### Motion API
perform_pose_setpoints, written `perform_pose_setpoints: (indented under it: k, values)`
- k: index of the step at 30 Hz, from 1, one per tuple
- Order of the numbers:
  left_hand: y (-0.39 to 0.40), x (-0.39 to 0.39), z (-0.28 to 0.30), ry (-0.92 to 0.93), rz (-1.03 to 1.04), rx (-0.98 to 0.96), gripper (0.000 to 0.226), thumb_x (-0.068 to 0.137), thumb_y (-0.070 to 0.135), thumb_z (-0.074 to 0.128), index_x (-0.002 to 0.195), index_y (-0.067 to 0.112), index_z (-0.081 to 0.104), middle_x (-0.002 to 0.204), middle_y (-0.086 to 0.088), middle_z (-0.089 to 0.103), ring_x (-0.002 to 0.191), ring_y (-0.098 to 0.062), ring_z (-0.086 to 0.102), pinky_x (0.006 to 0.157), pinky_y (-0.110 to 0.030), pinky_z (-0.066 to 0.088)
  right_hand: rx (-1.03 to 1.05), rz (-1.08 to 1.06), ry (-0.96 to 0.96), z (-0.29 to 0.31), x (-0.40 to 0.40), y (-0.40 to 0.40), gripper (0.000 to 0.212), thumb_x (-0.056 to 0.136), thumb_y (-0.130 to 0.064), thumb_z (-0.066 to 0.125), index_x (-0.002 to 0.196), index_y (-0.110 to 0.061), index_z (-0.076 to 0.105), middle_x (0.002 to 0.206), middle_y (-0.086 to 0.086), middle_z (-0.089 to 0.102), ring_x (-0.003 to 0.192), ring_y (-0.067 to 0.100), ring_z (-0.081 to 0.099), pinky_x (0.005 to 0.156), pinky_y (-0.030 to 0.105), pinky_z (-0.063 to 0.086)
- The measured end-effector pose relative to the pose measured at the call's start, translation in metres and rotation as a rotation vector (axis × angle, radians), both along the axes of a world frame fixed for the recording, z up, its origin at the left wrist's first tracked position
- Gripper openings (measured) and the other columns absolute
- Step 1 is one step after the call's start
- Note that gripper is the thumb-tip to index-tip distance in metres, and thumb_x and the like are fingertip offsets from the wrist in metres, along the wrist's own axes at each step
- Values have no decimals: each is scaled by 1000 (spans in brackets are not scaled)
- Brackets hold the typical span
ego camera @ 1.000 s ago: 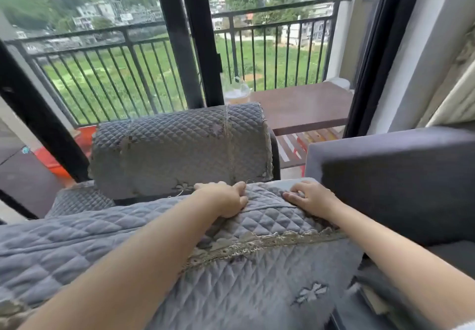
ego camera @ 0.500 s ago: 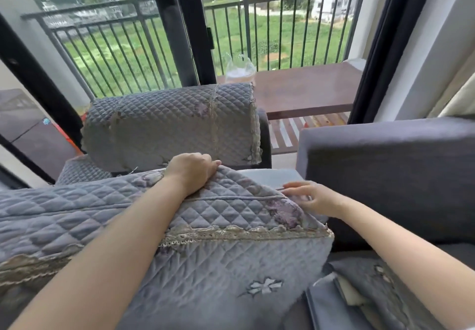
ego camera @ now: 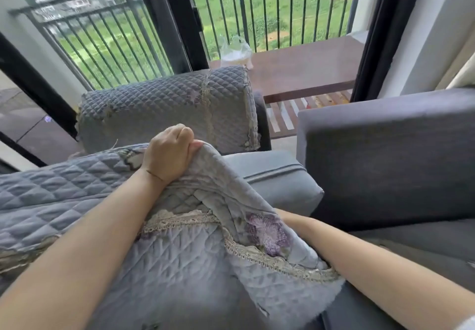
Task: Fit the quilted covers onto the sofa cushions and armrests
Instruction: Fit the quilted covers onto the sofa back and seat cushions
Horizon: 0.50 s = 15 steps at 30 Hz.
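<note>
Cover-fitting underway: your left hand grips the quilted cover bunched over the seat cushion; right hand hidden beneath, grasp unclear. Next, pull its edge rightward.

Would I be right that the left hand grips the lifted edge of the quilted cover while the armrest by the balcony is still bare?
Not quite: the head view shows the armrest by the balcony already wearing a quilted cover. The rest holds: the left hand grips the lifted edge of the quilted cover.
</note>
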<state>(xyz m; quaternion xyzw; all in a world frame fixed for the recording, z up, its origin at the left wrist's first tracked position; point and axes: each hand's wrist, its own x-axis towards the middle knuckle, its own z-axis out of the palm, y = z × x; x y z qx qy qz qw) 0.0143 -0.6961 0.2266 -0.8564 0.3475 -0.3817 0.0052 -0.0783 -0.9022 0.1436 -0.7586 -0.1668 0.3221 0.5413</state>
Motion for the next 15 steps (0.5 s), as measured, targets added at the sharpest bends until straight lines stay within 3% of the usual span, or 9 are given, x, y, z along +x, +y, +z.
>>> perform_pose_setpoints:
  k: [1, 3, 4, 5, 6, 8, 10, 13, 15]
  values:
    - [0, 1, 0, -7, -18, -10, 46, 101, 38, 15, 72, 9, 37, 56, -14, 54, 47, -28, 58, 42, -27, 41, -81, -90, -2, -1, 2, 2, 28, 96, -23, 47, 68, -27, 44, 67, -16, 37, 38, -32, 35, 54, 0, 37]
    - [0, 1, 0, 21, -30, -6, 43, 101, 38, 14, 74, 10, 33, 58, -15, 55, 47, -28, 57, 40, -26, 42, -254, -129, -75, -2, 1, 1, 29, 99, -1, 27, 109, 1, 55, 66, -14, 44, 36, -27, 39, 71, 8, 39]
    - [0, 1, 0, 36, -32, -1, 43, 101, 38, 14, 74, 10, 33, 58, -16, 55, 48, -28, 57, 40, -26, 42, -305, -119, -88, 5, -1, 2, 34, 99, 6, 21, 118, 20, 44, 66, -14, 54, 39, -21, 46, 84, 13, 37]
    - [2, 1, -1, 43, -46, -7, 43, 101, 38, 15, 74, 10, 33, 59, -16, 55, 48, -29, 57, 41, -26, 42, -251, -130, -30, 11, 2, 1, 37, 99, 7, 18, 107, 29, 46, 75, -22, 54, 53, -18, 51, 90, 15, 37]
    - [4, 0, -1, 56, -54, -20, 44, 101, 38, 15, 74, 9, 34, 59, -17, 55, 48, -29, 57, 41, -26, 42, -191, -142, -3, 16, 2, -5, 47, 100, -1, 22, 89, 11, 65, 74, -29, 56, 62, -10, 55, 86, 17, 41]
    - [6, -2, -3, 53, -66, -37, 46, 100, 35, 20, 72, 6, 40, 59, -17, 55, 48, -30, 57, 41, -27, 44, -39, -285, 36, 35, -1, -30, 14, 89, -25, 55, 87, -15, 64, 70, -11, 59, 64, 2, 57, 66, 15, 46]
    - [4, -2, -5, 60, -57, -15, 43, 94, 28, 33, 66, 1, 49, 57, -16, 56, 46, -30, 58, 40, -27, 45, -46, -448, -93, 45, 8, -69, 31, 66, -31, 74, 78, -5, 60, 69, 8, 55, 66, 14, 53, 61, 24, 40]
    - [-4, -3, -11, 142, -21, 13, 38, 85, 27, 38, 60, 1, 52, 54, -13, 58, 43, -30, 58, 38, -29, 45, -209, -477, -368, 50, 11, -99, 27, 73, -19, 77, 65, -7, 55, 62, 3, 48, 53, 4, 43, 51, 18, 32]
    - [-4, -3, -12, 252, -3, 32, 43, 82, 43, 37, 59, 8, 47, 57, -13, 59, 48, -30, 59, 44, -32, 46, -235, -542, -422, 39, 19, -94, 23, 75, -20, 74, 66, -9, 57, 61, 1, 50, 54, 6, 43, 50, 15, 33]
